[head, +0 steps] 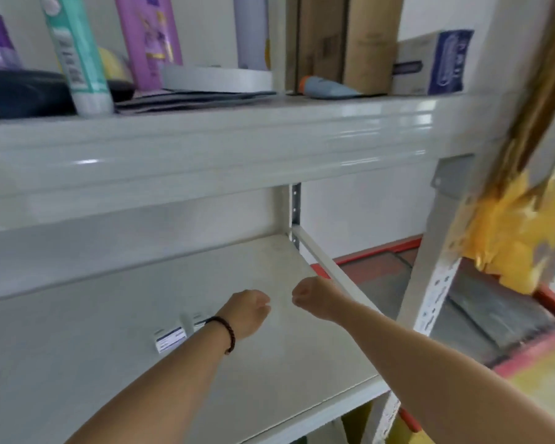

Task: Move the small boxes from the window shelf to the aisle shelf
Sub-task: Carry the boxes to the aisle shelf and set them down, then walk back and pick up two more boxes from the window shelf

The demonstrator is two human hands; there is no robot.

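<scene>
Both my arms reach over a pale shelf board [116, 341] under a thick white shelf edge. My left hand [245, 310], a dark braided band on its wrist, is curled with its fingers hidden from me. My right hand [314, 298] is also curled into a loose fist just to the right, a small gap between them. Nothing shows in either hand. Two small white boxes with blue labels [170, 339] stand on the board just left of my left wrist; the farther one [197, 322] is partly hidden by it.
The upper shelf [205, 139] carries a green-white tube [77, 56], purple bottles, a dark pouch, a tissue box [433, 64] and brown cartons. A perforated white upright [436, 293] with yellow tape stands on the right. Red-edged floor lies beyond.
</scene>
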